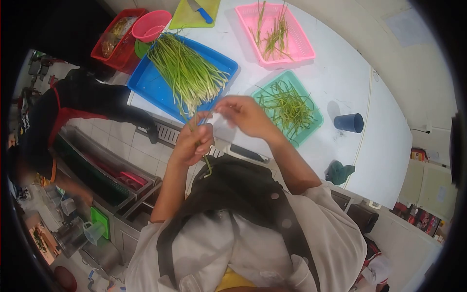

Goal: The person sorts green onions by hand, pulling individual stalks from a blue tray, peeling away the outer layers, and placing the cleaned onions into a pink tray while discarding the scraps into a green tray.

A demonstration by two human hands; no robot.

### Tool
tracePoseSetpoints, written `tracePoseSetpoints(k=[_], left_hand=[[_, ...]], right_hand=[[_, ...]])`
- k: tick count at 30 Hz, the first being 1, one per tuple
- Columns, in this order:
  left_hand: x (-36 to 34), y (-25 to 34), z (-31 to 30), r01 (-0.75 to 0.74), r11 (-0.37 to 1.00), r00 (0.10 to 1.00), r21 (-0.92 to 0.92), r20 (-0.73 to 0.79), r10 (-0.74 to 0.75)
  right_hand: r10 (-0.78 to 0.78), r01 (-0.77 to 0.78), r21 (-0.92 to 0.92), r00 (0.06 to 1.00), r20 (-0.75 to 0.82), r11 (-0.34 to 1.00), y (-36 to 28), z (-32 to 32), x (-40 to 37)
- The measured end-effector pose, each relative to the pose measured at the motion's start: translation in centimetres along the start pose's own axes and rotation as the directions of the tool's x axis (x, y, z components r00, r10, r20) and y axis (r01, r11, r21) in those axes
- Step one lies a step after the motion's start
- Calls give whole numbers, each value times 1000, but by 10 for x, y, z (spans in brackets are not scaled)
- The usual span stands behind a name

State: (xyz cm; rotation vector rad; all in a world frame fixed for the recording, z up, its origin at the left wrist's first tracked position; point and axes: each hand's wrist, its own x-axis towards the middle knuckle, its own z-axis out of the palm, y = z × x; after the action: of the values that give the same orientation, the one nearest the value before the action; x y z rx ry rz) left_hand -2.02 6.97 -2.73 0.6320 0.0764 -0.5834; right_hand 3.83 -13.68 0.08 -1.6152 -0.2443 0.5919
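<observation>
My left hand (pixel 193 142) is closed around a spring onion (pixel 208 166), whose green end hangs bent below the fist. Close beside it, my right hand (pixel 245 117) pinches with thumb and forefinger; what is between those fingertips is too small to make out. Just beyond both hands, a blue tray (pixel 141 80) bears a large bundle of spring onions (pixel 187 73), white ends toward me. To the right of my right hand, a mint-green basket (pixel 316 117) holds loose green trimmings (pixel 287 109).
A pink basket (pixel 311 51) with a few stalks stands at the table's (pixel 384 155) far side. Near the back lie a blue-handled knife (pixel 202 12) and green board (pixel 181 18). A dark blue cup (pixel 349 123) and a dark green cloth (pixel 339 172) are rightward. Another person (pixel 73 97) bends at left.
</observation>
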Motion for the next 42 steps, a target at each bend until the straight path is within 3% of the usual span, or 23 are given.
tracePoseSetpoints(k=[1, 4, 5, 8, 12, 13, 15, 18, 19, 20, 22, 24, 27, 28, 30, 32, 33, 34, 36, 38, 39, 41, 42], left_hand=[[1, 0, -4, -56, 988, 998, 142, 8, 56], [0, -12, -10, -165, 921, 968, 354, -119, 220], [-1, -12, -14, -124, 949, 967, 291, -178, 181], [2, -7, -6, -149, 964, 923, 220, -318, 216], [-7, 5, -27, -232, 973, 928, 16, -295, 227], [-7, 5, -37, -241, 970, 933, -34, -284, 222], [-5, 8, -41, -242, 966, 939, -96, -274, 208], [10, 3, -44, -270, 953, 953, -141, -179, 243], [19, 2, -37, -277, 955, 944, -103, -216, 250], [27, -1, -25, -278, 958, 934, -67, -254, 253], [41, -7, -2, -266, 963, 925, 52, -268, 270], [50, -10, 14, -248, 944, 926, 217, -232, 297], [50, -10, 3, -264, 817, 880, 512, -218, 422], [42, -9, 3, -241, 773, 862, 587, -236, 448], [27, -8, -11, -226, 829, 873, 512, -271, 405], [8, -1, -33, -170, 885, 910, 432, -275, 309], [0, -3, -43, -183, 907, 890, 379, -329, 317], [-8, -6, -53, -185, 917, 866, 353, -382, 322], [-22, -12, -70, -196, 934, 814, 299, -482, 325], [-31, -14, -83, -247, 938, 754, 244, -559, 344], [-34, -14, -88, -275, 936, 722, 217, -597, 351], [-37, -10, -96, -328, 926, 694, 187, -617, 370], [-36, -6, -99, -360, 917, 678, 173, -626, 385]], right_hand=[[-107, 107, -2, 993, -51, 994, 3, -2, 3], [-159, 163, 8, 976, -150, 987, -5, -9, 5], [-261, 279, 88, 949, -176, 956, 6, -12, 9], [-134, 100, -189, 975, -176, 977, -17, -57, -15], [51, -74, -138, 986, -161, 988, 15, -154, -57], [16, -159, -521, 963, -268, 839, 31, -166, -69], [-184, -360, -921, 905, -384, 153, 48, -171, -84], [-281, -84, -835, 919, -275, 543, 54, -148, -67], [-393, 147, -772, 908, -142, 619, 44, -117, -57], [-152, 58, -460, 974, -170, 886, 37, -84, -45], [-190, 194, -130, 981, 46, 972, 45, -19, -18], [-267, 273, -241, 962, 55, 931, 33, 24, -4], [-18, 16, 47, 998, 56, 999, 56, -3, 26], [-96, 101, 59, 992, -84, 993, 53, -21, 30], [-209, 176, -136, 933, -292, 975, 29, -71, 43], [-355, 79, -487, 786, -506, 870, -1, -123, 58], [-562, -92, -769, 629, -537, 632, -13, -135, 63], [-906, -202, -964, 353, -235, 172, -20, -142, 71], [-838, -74, -969, 489, -243, 238, -34, -133, 70], [-482, 63, -829, 836, -260, 556, -4, -102, 73], [-209, 3, -809, 967, -148, 587, 26, -84, 72], [-46, 182, -900, 983, 179, 396, 101, -45, 56], [-37, 62, -910, 998, 51, 411, 116, -14, 41]])
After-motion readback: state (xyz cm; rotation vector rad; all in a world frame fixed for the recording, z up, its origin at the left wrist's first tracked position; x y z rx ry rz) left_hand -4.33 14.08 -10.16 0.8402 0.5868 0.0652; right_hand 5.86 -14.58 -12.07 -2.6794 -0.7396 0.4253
